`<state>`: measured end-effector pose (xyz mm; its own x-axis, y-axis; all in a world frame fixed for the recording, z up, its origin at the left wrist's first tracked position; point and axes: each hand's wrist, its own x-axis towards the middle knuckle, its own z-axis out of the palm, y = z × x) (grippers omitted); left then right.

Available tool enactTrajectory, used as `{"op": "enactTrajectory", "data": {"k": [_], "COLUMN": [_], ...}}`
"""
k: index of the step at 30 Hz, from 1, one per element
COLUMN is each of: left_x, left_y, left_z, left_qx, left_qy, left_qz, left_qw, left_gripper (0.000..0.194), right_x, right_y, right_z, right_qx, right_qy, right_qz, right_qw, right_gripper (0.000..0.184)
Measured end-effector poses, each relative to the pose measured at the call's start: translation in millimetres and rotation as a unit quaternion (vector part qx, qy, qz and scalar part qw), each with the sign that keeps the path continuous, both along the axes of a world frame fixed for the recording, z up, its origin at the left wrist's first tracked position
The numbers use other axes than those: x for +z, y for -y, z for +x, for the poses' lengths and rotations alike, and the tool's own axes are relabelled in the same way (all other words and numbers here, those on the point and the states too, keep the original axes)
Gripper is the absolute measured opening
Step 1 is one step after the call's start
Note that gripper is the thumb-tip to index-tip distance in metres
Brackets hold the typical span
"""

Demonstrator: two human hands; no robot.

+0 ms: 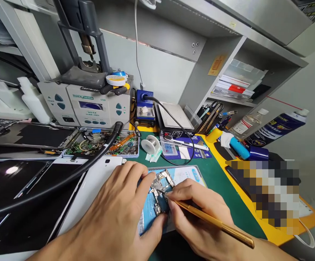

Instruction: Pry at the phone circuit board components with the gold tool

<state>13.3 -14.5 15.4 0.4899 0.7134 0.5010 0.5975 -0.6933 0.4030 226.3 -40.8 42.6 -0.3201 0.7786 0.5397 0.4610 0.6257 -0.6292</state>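
A small phone circuit board lies on a blue card over a grey work mat on the green bench mat. My left hand rests on the board's left side, fingers curved around its edges and thumb at its lower end, holding it down. My right hand pinches a gold-coloured thin tool like a pen, with its dark tip touching the middle of the board.
A grey rework station stands at the back left, with a black hose running across a parts tray. Phone screens lie left. A blue solder stand, solder spool, bottles and tools sit behind and right.
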Motion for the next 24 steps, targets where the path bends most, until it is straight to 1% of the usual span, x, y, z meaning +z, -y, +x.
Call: {"op": "enactTrajectory", "data": {"k": [6, 12, 24], "left_x": [1.3, 3.7, 5.1], "left_y": [0.2, -0.7, 1.3], "left_z": [-0.7, 0.8, -0.9], "left_qx": [-0.007, -0.005, -0.011], "left_qy": [-0.005, -0.004, -0.001], "left_qz": [0.0, -0.011, -0.008], "left_qw": [1.0, 1.0, 1.0], "left_gripper": [0.041, 0.037, 0.035], "right_x": [-2.0, -4.4, -2.8], "right_y": [0.3, 1.4, 0.2], "right_z": [0.7, 0.8, 1.7], "right_qx": [-0.005, -0.009, -0.005], "right_qy": [-0.009, -0.006, 0.002], "right_qz": [0.003, 0.002, -0.005], "right_qw": [1.0, 1.0, 1.0], "right_gripper": [0.018, 0.018, 0.017]}}
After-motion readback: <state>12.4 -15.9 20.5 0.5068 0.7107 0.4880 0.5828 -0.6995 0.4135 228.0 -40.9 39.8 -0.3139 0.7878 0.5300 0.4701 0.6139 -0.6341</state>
